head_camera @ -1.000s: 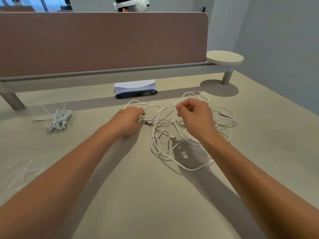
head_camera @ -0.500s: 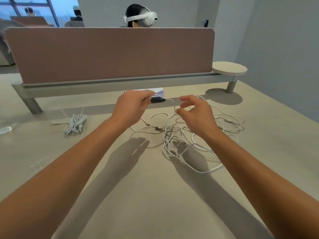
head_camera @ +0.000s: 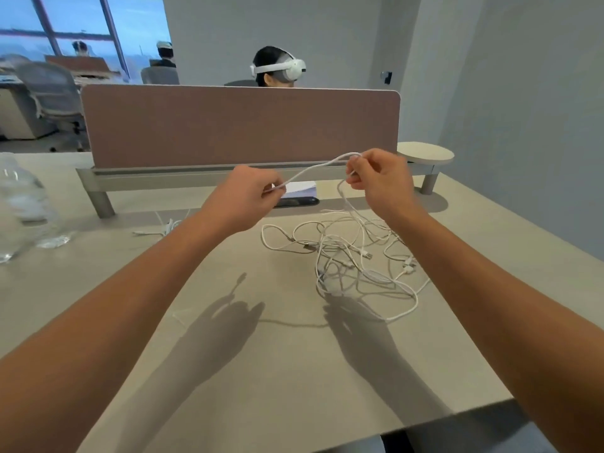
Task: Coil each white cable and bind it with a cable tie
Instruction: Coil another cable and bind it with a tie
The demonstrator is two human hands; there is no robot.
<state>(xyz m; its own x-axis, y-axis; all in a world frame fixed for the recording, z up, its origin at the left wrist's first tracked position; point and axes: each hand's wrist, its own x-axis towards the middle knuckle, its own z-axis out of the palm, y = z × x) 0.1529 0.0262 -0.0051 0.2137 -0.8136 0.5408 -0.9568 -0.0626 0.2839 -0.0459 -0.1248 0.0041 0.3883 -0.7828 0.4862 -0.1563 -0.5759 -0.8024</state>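
Cable in hand: a thin white plastic-sheathed cable (head_camera: 313, 168) spans in the air between both hands, lifted above the beige desk top (head_camera: 261, 371).
Left hand (head_camera: 243, 199): fingers curled, pinching the cable's end at the fingertips.
Right hand (head_camera: 380, 178): fingers curled round the cable at a bend; from there the strand drops below the hand into the pile.
Pile: a loose tangle of white cables with small plugs (head_camera: 353, 256) lies on the desk below and near the right hand.
Finished item: a small bundled white cable (head_camera: 166, 227) lies below the left hand, partly hidden by the forearm.
Handling, judged: light, limp, smooth; holds no shape unless gripped; likely to snag in the tangle.
Hold, judged: near the plug end, laying each loop into the same pinch.
Cable tie: none identifiable.
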